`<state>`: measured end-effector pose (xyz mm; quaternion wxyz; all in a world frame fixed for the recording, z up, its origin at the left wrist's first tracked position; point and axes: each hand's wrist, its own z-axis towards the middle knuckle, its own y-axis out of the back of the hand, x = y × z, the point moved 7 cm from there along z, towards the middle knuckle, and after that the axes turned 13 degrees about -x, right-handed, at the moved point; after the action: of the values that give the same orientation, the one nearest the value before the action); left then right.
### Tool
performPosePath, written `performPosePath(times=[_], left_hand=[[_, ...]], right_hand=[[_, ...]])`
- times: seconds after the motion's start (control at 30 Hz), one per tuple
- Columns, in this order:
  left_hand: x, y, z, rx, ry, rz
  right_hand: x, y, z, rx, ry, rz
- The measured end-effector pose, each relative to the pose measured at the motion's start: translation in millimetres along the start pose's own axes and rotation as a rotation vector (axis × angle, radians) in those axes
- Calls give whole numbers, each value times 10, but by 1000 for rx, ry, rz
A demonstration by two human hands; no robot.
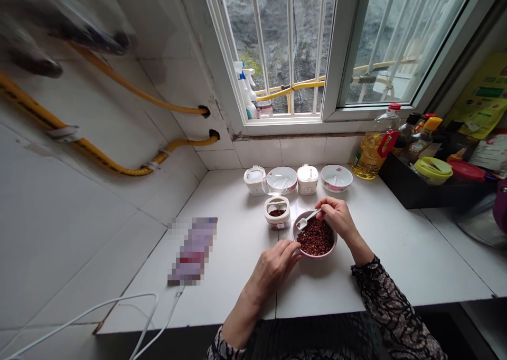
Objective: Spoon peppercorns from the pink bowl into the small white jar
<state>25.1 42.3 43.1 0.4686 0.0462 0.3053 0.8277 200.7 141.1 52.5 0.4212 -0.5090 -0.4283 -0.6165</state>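
Note:
A bowl point(335, 246) full of dark red peppercorns point(316, 238) stands on the white counter. My left hand point(275, 265) grips its near left rim between fingers and thumb. In my right hand point(336, 216) is a small white spoon point(303, 223), pinched by the handle, its scoop over the peppercorns near the far left rim. Just left of the bowl is a spice jar point(277, 223) with a white rim and its lid up; dark red bits show inside. Behind are two white lidded jars, the left one point(255, 180) and the right one point(308, 179).
Two white bowls, one point(282, 180) between the jars and another point(336, 178) to the right, stand along the back. An oil bottle point(370, 151) and a black box point(407, 183) of condiments occupy the right. A blurred-out phone-like object point(194, 252) with a white cable point(170, 312) lies left.

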Motion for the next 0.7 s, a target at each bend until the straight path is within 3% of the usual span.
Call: performPosePath(times=[0.13,0.23,0.33,0.4,0.47,0.57,0.7], left_hand=[[-1,0,0,-9,-8,5],[5,-5,-3,-9,-1,4],[7,-11,-3,-8,3,-6],[5,-12,-1,-12,0,-14],[4,-10,3,-14,-4,-15],[2,-6,6,-4,-6,-10],[2,2,4,13,3,-5]], right_hand=[[145,-58,-45,-48,143,79],[348,-186,-180,-51,412,-26],[525,-388,-372,49,754,-231],[585,-443,-461,97,909,-318],[618,-354,-455,50,935,-321],[602,-101,-343,-80,846,-306],[465,-32,-247,-18,802,-445]])
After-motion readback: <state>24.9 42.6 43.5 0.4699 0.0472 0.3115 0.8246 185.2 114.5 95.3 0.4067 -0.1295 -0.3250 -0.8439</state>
